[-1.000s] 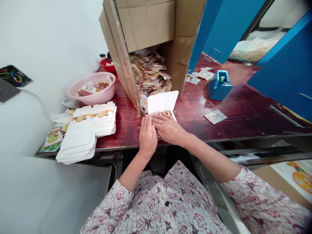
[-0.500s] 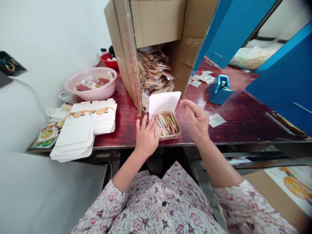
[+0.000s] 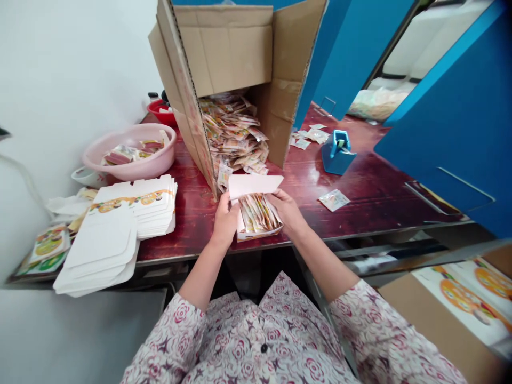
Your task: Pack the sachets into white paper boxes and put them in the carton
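A small carton (image 3: 260,234) stands at the table's front edge, its white lid (image 3: 255,185) raised at the back. Inside it a row of sachets (image 3: 258,212) is packed upright. My left hand (image 3: 226,218) grips the carton's left side, thumb near the rim. On the opposite side my right hand (image 3: 287,210) is closed around the carton's back right corner, with some fingertips hidden behind the lid.
Behind the carton a large cardboard box (image 3: 240,48) lies open, spilling a heap of sachets (image 3: 236,130). Flat white cartons (image 3: 100,240) are stacked at left by a pink basin (image 3: 132,165). A blue tape dispenser (image 3: 336,154) and a loose sachet (image 3: 334,200) lie at right.
My right hand has come in from the right and taken hold of the carton's right side. My left hand has shifted to its left side. The lid leans lower, and the view has turned right.
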Demonstrator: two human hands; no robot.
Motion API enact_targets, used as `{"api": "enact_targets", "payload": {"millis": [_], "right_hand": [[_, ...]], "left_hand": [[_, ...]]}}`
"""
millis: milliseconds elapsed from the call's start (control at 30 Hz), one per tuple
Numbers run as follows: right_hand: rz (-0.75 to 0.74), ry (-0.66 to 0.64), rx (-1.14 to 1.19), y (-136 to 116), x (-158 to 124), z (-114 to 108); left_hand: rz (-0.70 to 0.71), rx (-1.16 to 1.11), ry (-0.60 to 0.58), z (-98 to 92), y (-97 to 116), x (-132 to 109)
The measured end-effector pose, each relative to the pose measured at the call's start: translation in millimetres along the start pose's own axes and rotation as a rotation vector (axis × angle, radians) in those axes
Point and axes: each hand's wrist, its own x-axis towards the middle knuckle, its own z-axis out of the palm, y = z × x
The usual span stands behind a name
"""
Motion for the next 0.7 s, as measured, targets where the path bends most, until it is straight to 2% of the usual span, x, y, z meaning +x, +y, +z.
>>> {"api": "enact_targets", "payload": {"millis": [67, 200, 300, 367, 433, 567, 700], "right_hand": [[-0.143, -0.061, -0.071, -0.4, -1.1, -3.2], [-0.422, -0.247, -0.319, -1.5, 5.5, -14.2], [-0.621, -0.355, -0.622, -3.1, 12.7, -24.3], [-0.71, -0.478, -0.827, -6.2, 13.5, -31.6], [-0.746, -0.612, -0.945, -12.3, 9.8, -39.2], [-0.661, -0.788, -0.888, -33.5, -6.6, -52.4], [-0.629, -0.938, -0.9, -51.7, -21.4, -58.3]], "left_hand": [[0.07, 0.037, 0.023, -4.1, 2.3, 0.7], [0.394, 0.164, -0.079, -19.7, 4.7, -0.4], [0.534, 0.37, -0.244, -33.9, 5.8, -4.0], [0.58, 0.51, -0.371, -43.0, 10.0, -8.5], [0.597, 0.608, -0.478, -50.1, 18.8, -14.1], [0.579, 0.758, -0.63, -53.1, 44.4, -26.2], [0.587, 0.893, -0.635, -42.6, 55.4, -37.0]]}}
